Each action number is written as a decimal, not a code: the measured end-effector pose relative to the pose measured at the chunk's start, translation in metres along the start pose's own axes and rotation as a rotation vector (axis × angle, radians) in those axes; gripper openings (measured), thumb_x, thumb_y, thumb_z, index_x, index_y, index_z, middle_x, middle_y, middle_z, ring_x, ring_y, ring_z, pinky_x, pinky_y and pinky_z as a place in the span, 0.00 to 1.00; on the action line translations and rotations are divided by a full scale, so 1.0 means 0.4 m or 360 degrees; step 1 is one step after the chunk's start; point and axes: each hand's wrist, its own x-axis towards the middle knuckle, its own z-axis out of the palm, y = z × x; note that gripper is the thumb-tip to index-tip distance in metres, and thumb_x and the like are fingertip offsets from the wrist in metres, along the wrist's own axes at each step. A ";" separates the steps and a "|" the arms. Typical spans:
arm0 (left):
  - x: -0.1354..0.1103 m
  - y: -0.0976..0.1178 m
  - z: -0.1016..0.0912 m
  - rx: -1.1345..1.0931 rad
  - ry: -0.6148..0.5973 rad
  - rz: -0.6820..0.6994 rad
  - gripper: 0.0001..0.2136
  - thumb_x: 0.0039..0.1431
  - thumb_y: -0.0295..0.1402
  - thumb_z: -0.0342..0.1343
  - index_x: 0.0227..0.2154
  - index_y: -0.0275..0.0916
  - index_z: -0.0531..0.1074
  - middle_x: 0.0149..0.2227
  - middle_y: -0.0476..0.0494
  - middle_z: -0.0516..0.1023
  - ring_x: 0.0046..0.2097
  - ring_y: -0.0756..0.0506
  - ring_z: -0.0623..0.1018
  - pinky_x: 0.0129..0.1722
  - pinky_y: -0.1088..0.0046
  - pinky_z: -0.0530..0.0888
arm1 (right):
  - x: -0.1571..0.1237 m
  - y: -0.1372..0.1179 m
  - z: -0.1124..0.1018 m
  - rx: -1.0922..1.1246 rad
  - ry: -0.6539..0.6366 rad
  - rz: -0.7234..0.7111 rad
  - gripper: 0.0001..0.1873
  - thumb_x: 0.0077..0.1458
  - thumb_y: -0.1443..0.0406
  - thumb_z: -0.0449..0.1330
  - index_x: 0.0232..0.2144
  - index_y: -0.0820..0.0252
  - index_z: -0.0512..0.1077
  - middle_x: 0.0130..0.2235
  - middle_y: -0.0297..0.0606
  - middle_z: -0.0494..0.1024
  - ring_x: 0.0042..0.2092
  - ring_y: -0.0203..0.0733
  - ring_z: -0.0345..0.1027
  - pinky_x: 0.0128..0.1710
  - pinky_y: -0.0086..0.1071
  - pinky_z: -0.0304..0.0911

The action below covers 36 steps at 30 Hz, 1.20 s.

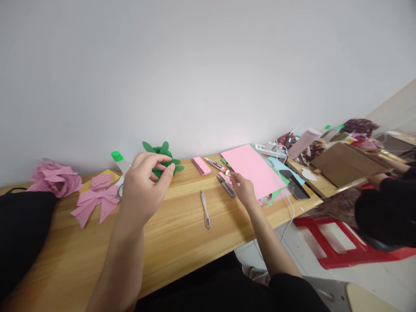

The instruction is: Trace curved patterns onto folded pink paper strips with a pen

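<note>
My left hand (pixel 144 184) is raised over the table, its fingers curved and a gap showing between thumb and fingertips. Behind it stands a green paper piece with rounded leaves (pixel 165 151), partly covered by the hand. My right hand (pixel 243 190) reaches down beside the thread snips (pixel 226 186), fingers drawn together at a small pink piece (pixel 223 177); whether they grip it is hidden. A tube of glue (pixel 217 164) and a folded pink paper strip (pixel 202 166) lie just beyond. Nearer to me is a pen-like white tool (pixel 205 210).
Pink paper sheets (pixel 255 169) lie at right, near a power strip (pixel 271 150) and its white cable. At left are a pink paper bow (pixel 95 202), a pink paper flower (pixel 55 177) and a black bag (pixel 26 238). Another person's sleeve (pixel 386 208) and a red stool (pixel 344 242) are farther right.
</note>
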 end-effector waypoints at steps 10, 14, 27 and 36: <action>-0.002 -0.001 0.004 -0.0011 -0.0026 0.0032 0.05 0.61 0.36 0.55 0.36 0.43 0.75 0.39 0.46 0.74 0.36 0.48 0.77 0.29 0.72 0.74 | 0.023 0.046 -0.042 -0.0558 -0.0096 0.0396 0.24 0.58 0.62 0.62 0.55 0.66 0.70 0.53 0.61 0.76 0.56 0.62 0.69 0.52 0.51 0.63; -0.002 -0.002 0.007 -0.0003 -0.0025 0.0047 0.06 0.61 0.35 0.55 0.37 0.42 0.75 0.39 0.46 0.74 0.36 0.49 0.76 0.30 0.73 0.74 | 0.026 0.047 -0.036 -0.0622 -0.0166 0.0453 0.15 0.63 0.61 0.59 0.49 0.64 0.73 0.49 0.50 0.78 0.50 0.50 0.72 0.51 0.47 0.67; -0.005 0.000 0.001 -0.0004 -0.0021 0.0042 0.06 0.61 0.36 0.55 0.37 0.42 0.75 0.39 0.46 0.74 0.36 0.48 0.77 0.30 0.72 0.74 | 0.039 0.071 -0.092 -0.0564 0.0044 0.0623 0.12 0.66 0.58 0.57 0.42 0.61 0.74 0.42 0.39 0.78 0.41 0.39 0.74 0.42 0.39 0.72; -0.005 0.003 -0.001 -0.0005 -0.0012 0.0045 0.07 0.61 0.36 0.54 0.37 0.42 0.75 0.40 0.46 0.74 0.36 0.48 0.76 0.30 0.73 0.74 | 0.046 0.116 -0.107 -0.0349 0.0249 0.0649 0.15 0.62 0.55 0.61 0.33 0.62 0.75 0.32 0.35 0.78 0.33 0.36 0.72 0.37 0.35 0.70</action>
